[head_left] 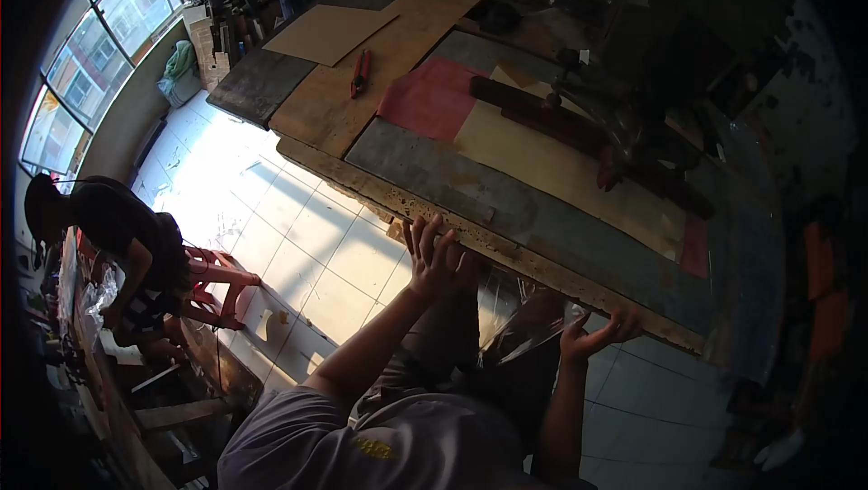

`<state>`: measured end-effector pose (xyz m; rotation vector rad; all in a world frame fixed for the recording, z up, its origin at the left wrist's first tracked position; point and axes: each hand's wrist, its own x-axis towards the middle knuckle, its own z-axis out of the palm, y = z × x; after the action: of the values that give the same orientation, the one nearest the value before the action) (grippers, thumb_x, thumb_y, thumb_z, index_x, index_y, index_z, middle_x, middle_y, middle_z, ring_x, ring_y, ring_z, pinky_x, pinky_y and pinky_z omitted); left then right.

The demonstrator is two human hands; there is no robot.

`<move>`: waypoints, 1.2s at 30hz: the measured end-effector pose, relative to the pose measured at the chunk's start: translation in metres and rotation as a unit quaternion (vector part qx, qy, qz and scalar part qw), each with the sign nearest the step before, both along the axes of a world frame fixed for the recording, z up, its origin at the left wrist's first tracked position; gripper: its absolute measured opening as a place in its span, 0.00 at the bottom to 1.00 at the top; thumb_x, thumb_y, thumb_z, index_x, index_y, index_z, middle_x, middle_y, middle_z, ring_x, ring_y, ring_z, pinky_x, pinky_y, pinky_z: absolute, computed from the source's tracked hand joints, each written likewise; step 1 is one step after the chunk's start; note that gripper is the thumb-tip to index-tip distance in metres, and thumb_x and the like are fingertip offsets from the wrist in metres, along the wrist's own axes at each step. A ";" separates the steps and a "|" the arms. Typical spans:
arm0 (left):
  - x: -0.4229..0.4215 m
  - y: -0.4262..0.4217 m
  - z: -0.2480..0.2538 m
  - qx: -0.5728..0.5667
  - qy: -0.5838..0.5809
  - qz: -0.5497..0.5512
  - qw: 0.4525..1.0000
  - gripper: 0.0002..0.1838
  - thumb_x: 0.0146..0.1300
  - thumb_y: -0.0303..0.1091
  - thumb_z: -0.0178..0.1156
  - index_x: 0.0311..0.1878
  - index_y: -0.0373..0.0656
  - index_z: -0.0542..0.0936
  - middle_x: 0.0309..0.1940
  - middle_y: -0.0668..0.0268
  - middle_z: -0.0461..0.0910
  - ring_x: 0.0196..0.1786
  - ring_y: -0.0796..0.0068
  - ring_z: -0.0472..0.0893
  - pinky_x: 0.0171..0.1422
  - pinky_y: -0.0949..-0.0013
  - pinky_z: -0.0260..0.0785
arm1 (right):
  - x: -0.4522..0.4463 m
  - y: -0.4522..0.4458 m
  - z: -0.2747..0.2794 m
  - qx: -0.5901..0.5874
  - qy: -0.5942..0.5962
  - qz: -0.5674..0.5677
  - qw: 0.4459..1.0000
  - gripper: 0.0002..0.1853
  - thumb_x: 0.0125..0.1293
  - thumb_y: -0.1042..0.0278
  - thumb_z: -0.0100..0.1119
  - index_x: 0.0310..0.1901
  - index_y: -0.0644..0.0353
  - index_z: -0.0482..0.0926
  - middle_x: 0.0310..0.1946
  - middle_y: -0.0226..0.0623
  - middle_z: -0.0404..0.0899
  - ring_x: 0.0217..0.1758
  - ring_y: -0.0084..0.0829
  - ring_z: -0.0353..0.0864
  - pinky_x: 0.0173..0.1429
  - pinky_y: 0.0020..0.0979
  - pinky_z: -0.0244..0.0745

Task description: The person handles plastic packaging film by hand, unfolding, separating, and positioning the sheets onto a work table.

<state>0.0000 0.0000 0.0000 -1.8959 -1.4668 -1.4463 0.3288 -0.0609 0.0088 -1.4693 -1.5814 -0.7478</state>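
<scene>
My left hand (437, 259) rests on the worn front edge of the workbench (380, 187), its fingers spread and holding nothing. Farther right along the same edge is my right hand (599, 334), with its thumb apart from the fingers and nothing visible in it. Beyond the hands, a long cream sheet (542, 160) lies over red material (429, 97) on the grey part of the benchtop. A dark bar (561, 124) with a metal fitting lies across the sheet. Clear plastic (533, 318) hangs below the edge, between my hands.
A red utility knife (361, 74) and a brown cardboard sheet (330, 33) lie on the bench's left part. At left, another person (117, 228) bends over a work surface beside a red stool (221, 282). A bundled bag (179, 74) stands near the windows.
</scene>
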 end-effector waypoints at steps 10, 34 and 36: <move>-0.003 0.004 -0.005 0.012 0.005 0.009 1.000 0.32 0.63 0.44 0.68 0.67 0.43 0.71 0.75 0.45 0.64 0.80 0.32 0.58 0.82 0.26 0.45 | -0.004 0.000 -0.001 0.006 0.002 0.001 1.000 0.33 0.78 0.47 0.52 0.74 0.60 0.61 0.78 0.60 0.57 0.85 0.66 0.45 0.81 0.75 0.36; -0.003 0.007 -0.010 0.009 0.007 -0.005 1.000 0.40 0.57 0.39 0.75 0.69 0.45 0.65 0.75 0.43 0.60 0.80 0.31 0.54 0.80 0.26 0.46 | -0.005 0.002 -0.001 0.013 0.002 -0.001 1.000 0.35 0.79 0.41 0.49 0.74 0.59 0.61 0.78 0.59 0.57 0.84 0.64 0.45 0.81 0.75 0.35; -0.003 0.007 -0.011 0.009 0.009 -0.006 1.000 0.40 0.57 0.40 0.75 0.69 0.44 0.65 0.75 0.43 0.60 0.80 0.30 0.54 0.80 0.26 0.46 | -0.004 0.002 -0.001 0.013 -0.001 -0.003 1.000 0.35 0.79 0.41 0.48 0.74 0.59 0.61 0.78 0.59 0.57 0.84 0.64 0.46 0.81 0.75 0.35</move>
<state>-0.0033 0.0071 -0.0107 -1.9044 -1.4330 -1.4390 0.3249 -0.0586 0.0077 -1.4565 -1.5638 -0.7698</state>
